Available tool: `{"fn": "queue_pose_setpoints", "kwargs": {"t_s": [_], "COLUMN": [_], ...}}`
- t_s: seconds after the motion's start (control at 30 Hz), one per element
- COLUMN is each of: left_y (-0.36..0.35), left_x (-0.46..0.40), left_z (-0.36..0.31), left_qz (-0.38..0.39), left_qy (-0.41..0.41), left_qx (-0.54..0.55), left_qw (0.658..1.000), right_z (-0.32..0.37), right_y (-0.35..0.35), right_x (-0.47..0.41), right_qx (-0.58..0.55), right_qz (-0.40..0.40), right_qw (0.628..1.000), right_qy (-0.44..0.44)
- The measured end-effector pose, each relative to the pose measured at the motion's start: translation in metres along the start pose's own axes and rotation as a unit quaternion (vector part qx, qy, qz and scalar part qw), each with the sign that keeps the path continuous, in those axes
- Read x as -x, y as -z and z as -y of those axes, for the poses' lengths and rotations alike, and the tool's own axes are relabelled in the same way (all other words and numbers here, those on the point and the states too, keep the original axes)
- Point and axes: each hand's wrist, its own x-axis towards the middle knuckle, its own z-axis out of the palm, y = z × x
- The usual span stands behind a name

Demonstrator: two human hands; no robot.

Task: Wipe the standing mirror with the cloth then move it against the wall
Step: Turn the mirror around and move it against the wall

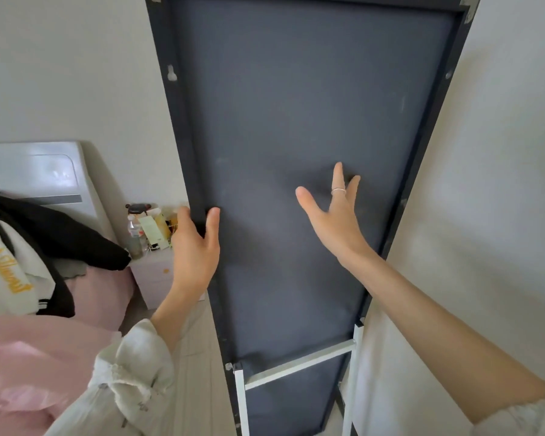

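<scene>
Two bare hands meet the standing mirror [312,121], whose dark grey backing faces us inside a darker frame, a white stand [296,365] at its foot. Our left hand [195,247] pinches the frame's left edge, thumb on the back, fingers wrapped round. Right of that grip, our right hand [334,212] lies spread, fingertips touching the backing.

Both forearms bare, loose crinkled off-white sleeves [132,369] pushed up toward the elbows; a thin silver ring [338,191] circles one finger of the right hand [334,215].
</scene>
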Motion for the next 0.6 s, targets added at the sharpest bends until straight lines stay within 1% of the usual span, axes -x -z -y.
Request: {"fn": "queue_pose_setpoints", "kwargs": {"t_s": [0.07, 0.17, 0.3, 0.43, 0.6], "left_y": [0.003, 0.006, 0.009, 0.000, -0.032], "left_x": [0.007, 0.016, 0.024, 0.046, 0.071], "left_z": [-0.003, -0.007, -0.013, -0.035, -0.057], "left_qz": [0.022, 0.032, 0.049, 0.073, 0.100], "left_qy": [-0.017, -0.033, -0.055, -0.128, -0.167], "left_qx": [0.007, 0.009, -0.040, -0.101, -0.141], "left_qw": [1.000, 0.999, 0.996, 0.984, 0.971], "right_z": [0.004, 0.002, 0.008, 0.023, 0.024], "right_y": [-0.011, -0.003, 0.011, 0.018, 0.040], "right_x": [0.001, -0.008, -0.025, -0.031, -0.019], "right_qx": [-0.004, 0.005, -0.013, -0.103, -0.119], "right_qz": [-0.022, -0.012, 0.041, 0.088, 0.148], "right_qw": [1.000, 0.999, 0.998, 0.989, 0.981], "right_qy": [-0.013, -0.030, -0.040, -0.066, -0.044]}}
